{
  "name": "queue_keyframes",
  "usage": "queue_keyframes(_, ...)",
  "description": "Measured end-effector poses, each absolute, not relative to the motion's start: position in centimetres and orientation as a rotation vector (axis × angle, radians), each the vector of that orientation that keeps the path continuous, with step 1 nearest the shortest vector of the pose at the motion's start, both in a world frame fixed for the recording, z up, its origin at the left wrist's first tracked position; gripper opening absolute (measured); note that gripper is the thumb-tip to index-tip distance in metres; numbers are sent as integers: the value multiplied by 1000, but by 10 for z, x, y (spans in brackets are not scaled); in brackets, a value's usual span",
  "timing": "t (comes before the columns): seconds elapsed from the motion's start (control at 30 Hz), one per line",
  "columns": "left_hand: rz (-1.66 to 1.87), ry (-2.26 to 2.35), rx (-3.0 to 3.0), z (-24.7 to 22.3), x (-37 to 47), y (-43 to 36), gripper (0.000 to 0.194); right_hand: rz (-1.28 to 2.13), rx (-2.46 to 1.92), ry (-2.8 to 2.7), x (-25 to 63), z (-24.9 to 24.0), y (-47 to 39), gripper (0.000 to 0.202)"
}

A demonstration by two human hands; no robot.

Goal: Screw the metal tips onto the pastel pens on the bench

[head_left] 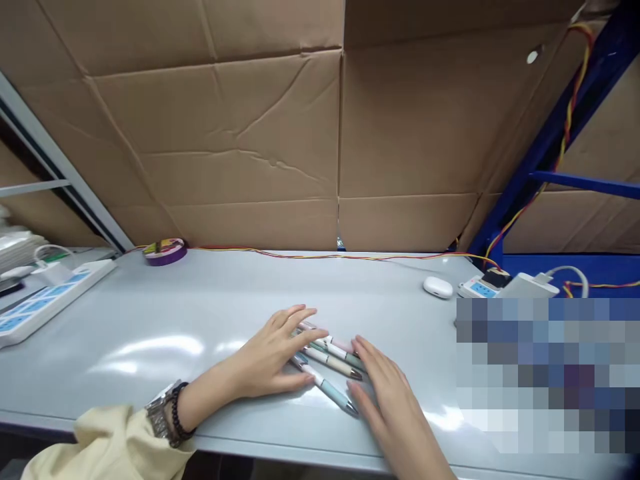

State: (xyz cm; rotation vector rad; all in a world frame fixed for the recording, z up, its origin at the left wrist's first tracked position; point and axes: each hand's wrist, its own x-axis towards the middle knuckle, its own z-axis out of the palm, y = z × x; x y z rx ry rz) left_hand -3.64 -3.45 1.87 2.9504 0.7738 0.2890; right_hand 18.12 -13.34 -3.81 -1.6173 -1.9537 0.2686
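Several pens lie side by side on the grey table, slanting down to the right. Nearest me is a light blue and white pen (333, 393); behind it are a cream and white pen (340, 365), a green and white one (349, 356) and a pink one (341, 343). My left hand (273, 353) rests over their left ends with fingers spread, hiding part of them. At the right ends is my right hand (387, 397), its thumb apart from its fingers and close to the pen tips. Whether its fingertips touch the pens, I cannot tell.
A purple tape roll (166, 252) lies at the back left, near a white power strip (55, 293). A white earbud case (438, 287) is at the right, before another power strip (480, 289). Red and yellow wires (310, 256) run along the back edge under cardboard (240, 133).
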Motion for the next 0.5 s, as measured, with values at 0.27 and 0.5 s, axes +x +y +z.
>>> queue_keyframes(0.27,216,1077,2761,-2,-11,-42,57,402,-1691,-1736,164,-41,-125,53)
queue_keyframes(0.5,279,1221,2869,-8,3,-47,41,475,-1622,-1620,157,-28,-119,50)
